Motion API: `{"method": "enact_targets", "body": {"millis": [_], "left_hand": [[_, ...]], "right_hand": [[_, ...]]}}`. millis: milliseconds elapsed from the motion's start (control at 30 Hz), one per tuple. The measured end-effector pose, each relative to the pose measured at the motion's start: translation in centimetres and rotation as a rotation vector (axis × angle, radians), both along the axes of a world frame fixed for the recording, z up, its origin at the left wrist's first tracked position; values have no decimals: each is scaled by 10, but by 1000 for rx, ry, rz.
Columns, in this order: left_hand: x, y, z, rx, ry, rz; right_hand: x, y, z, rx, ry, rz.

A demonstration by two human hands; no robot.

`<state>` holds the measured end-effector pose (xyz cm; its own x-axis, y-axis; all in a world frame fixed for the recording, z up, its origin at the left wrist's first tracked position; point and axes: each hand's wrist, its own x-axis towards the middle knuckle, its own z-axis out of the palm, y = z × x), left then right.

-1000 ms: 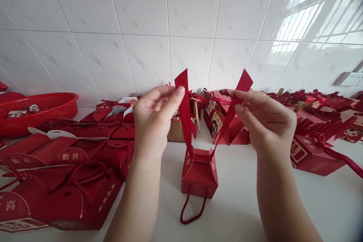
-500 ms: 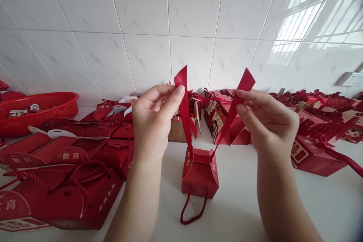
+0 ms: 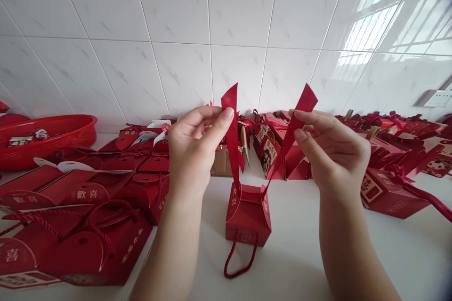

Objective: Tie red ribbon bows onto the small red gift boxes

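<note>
A small red gift box (image 3: 249,218) stands on the white table in front of me, its curved flaps folded up and a twisted cord handle (image 3: 241,274) hanging down its near side. Red ribbon (image 3: 232,150) runs up from the top of the box in two strands. My left hand (image 3: 197,143) pinches the left strand between thumb and fingers, just under its slanted tip. With thumb and forefinger, my right hand (image 3: 334,146) grips the right strand near its pointed end. Both strands spread apart in a V above the box.
Several red boxes with cord handles (image 3: 106,244) crowd the left side. A red plastic basket (image 3: 70,143) holding small packets stands behind them. Ribbon-tied boxes (image 3: 399,193) fill the right, and more boxes line the tiled wall (image 3: 240,19). A cardboard carton (image 3: 222,162) sits behind the ribbon.
My left hand has shifted slightly to the right with its ribbon end, bringing the two ends a little closer together. My right hand has barely moved.
</note>
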<state>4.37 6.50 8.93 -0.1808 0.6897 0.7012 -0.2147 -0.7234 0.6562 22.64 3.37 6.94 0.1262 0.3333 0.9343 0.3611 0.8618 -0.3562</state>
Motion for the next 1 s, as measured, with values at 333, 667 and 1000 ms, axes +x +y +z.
{"method": "enact_targets", "body": {"millis": [333, 667, 1000], "left_hand": [[-2, 2, -1, 7, 0, -5], [-1, 1, 0, 7, -18, -46], [2, -1, -2, -84, 64, -205]], "right_hand": [[-2, -3, 3, 14, -23, 2], [-3, -2, 4, 20, -5, 42], [-6, 4, -5, -228, 171, 279]]}}
